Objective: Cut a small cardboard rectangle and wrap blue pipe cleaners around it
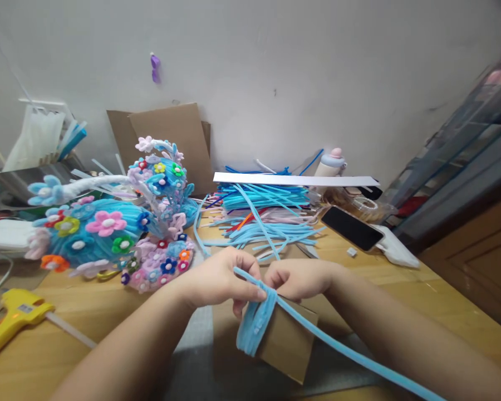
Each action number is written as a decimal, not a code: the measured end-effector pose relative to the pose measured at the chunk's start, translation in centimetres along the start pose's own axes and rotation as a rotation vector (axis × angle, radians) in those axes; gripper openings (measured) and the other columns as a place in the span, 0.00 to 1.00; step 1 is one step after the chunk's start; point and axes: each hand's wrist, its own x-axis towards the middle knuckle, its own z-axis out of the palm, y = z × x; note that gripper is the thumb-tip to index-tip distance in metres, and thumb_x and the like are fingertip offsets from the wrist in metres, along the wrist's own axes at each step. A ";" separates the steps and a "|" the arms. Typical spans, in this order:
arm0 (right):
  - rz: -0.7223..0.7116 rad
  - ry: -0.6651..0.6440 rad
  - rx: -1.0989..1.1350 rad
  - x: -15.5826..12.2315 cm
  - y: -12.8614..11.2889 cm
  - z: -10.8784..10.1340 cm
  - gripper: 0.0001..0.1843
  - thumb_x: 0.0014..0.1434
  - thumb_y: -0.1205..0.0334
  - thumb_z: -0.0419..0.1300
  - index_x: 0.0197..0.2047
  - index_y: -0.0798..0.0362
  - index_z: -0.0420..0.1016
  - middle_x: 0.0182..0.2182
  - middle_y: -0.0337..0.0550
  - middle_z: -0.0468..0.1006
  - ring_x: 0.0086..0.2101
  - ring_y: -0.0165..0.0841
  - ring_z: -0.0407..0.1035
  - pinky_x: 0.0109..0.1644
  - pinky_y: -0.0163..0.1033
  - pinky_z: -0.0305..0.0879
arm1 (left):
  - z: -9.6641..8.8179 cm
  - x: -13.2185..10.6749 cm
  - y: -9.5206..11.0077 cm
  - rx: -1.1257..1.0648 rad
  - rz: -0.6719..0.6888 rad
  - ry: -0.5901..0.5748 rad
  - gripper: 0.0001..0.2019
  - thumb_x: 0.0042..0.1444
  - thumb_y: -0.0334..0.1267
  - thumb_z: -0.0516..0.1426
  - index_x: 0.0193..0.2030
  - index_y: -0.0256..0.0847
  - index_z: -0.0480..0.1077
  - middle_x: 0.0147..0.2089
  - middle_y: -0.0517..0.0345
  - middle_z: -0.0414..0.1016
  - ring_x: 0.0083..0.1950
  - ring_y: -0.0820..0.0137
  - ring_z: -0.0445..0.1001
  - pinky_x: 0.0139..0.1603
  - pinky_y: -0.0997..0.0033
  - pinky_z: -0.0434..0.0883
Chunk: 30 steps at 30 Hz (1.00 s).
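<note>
Light-blue pipe cleaner [256, 328] is wound in several turns round one end of a brown cardboard piece [290, 340], tilted in front of me. My left hand [229, 278] is closed on the wound end, its thumb pressing the turns at the top edge. One short pipe cleaner tip sticks out above that thumb. At the same edge my right hand [298, 278] is closed, fingers curled against the pipe cleaner; its fingertips are partly hidden. A long blue strand [350, 351] runs from the windings to the lower right, under my right forearm.
Blue pipe cleaners [267, 200] lie piled at the back under a white strip [296, 179]. Flower-covered blue baskets [96, 234] stand at left, near a yellow glue gun [20, 312]. A phone [353, 227] and a bottle [332, 164] are at right.
</note>
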 end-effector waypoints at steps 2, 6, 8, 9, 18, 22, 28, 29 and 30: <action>0.064 -0.108 0.036 -0.2 -0.5 -0.3 0.09 0.49 0.63 0.56 0.21 0.57 0.68 0.13 0.29 0.59 0.15 0.21 0.52 0.17 0.26 0.51 | 0.1 0.0 0.1 0.045 0.000 -0.009 0.08 0.46 0.37 0.61 0.26 0.38 0.66 0.16 0.65 0.67 0.16 0.77 0.67 0.17 0.81 0.61; 0.169 -0.164 0.063 -0.3 -1.0 -0.6 0.06 0.48 0.66 0.52 0.22 0.56 0.64 0.15 0.29 0.58 0.17 0.21 0.51 0.20 0.27 0.49 | 0.0 0.0 0.2 0.106 -0.008 -0.008 0.07 0.47 0.37 0.61 0.27 0.38 0.66 0.17 0.66 0.67 0.16 0.78 0.66 0.17 0.82 0.61; 0.194 -0.192 0.050 -0.2 -1.0 -0.7 0.04 0.48 0.66 0.53 0.23 0.56 0.65 0.15 0.29 0.59 0.17 0.21 0.52 0.20 0.27 0.49 | 0.0 0.1 0.1 0.134 -0.017 -0.028 0.07 0.47 0.36 0.61 0.27 0.38 0.66 0.18 0.66 0.67 0.16 0.78 0.67 0.17 0.82 0.61; 0.206 -0.210 0.037 -0.1 -1.0 -0.8 0.04 0.48 0.66 0.54 0.23 0.56 0.65 0.15 0.29 0.59 0.17 0.21 0.52 0.20 0.27 0.48 | 0.0 0.2 -0.1 0.145 -0.020 -0.038 0.08 0.46 0.36 0.61 0.26 0.38 0.66 0.18 0.66 0.67 0.17 0.77 0.67 0.17 0.82 0.61; 0.173 -0.343 -0.292 0.3 -2.3 -1.9 0.11 0.53 0.59 0.55 0.23 0.55 0.64 0.19 0.32 0.63 0.21 0.24 0.57 0.24 0.30 0.54 | 0.2 0.4 -0.5 0.226 -0.030 -0.038 0.06 0.45 0.36 0.60 0.27 0.39 0.67 0.19 0.66 0.68 0.17 0.77 0.68 0.17 0.81 0.62; 0.139 -0.192 -0.581 0.6 -3.4 -1.7 0.11 0.52 0.58 0.56 0.22 0.54 0.64 0.18 0.31 0.60 0.21 0.24 0.54 0.24 0.31 0.51 | 0.1 0.5 -0.6 0.280 -0.052 0.016 0.05 0.45 0.37 0.59 0.27 0.39 0.68 0.20 0.65 0.68 0.18 0.75 0.69 0.17 0.79 0.64; 0.212 -0.120 -0.577 0.8 -4.9 -1.9 0.06 0.51 0.65 0.53 0.27 0.55 0.69 0.22 0.34 0.67 0.24 0.26 0.60 0.27 0.31 0.55 | -0.1 0.6 -0.8 0.393 -0.029 0.160 0.04 0.46 0.36 0.57 0.27 0.39 0.68 0.20 0.63 0.68 0.20 0.72 0.71 0.18 0.79 0.63; 0.226 -0.115 -0.578 0.7 -5.2 -2.0 0.06 0.51 0.65 0.53 0.27 0.55 0.70 0.22 0.34 0.68 0.24 0.26 0.60 0.27 0.31 0.55 | -0.1 0.5 -0.8 0.409 -0.027 0.179 0.04 0.45 0.37 0.56 0.28 0.39 0.68 0.20 0.63 0.68 0.20 0.72 0.72 0.17 0.79 0.63; 0.233 -0.109 -0.590 0.7 -5.4 -2.1 0.07 0.51 0.64 0.53 0.27 0.55 0.71 0.22 0.35 0.68 0.24 0.26 0.61 0.27 0.31 0.55 | -0.1 0.5 -0.8 0.421 -0.026 0.191 0.04 0.45 0.37 0.56 0.28 0.40 0.68 0.21 0.63 0.68 0.20 0.71 0.72 0.17 0.79 0.63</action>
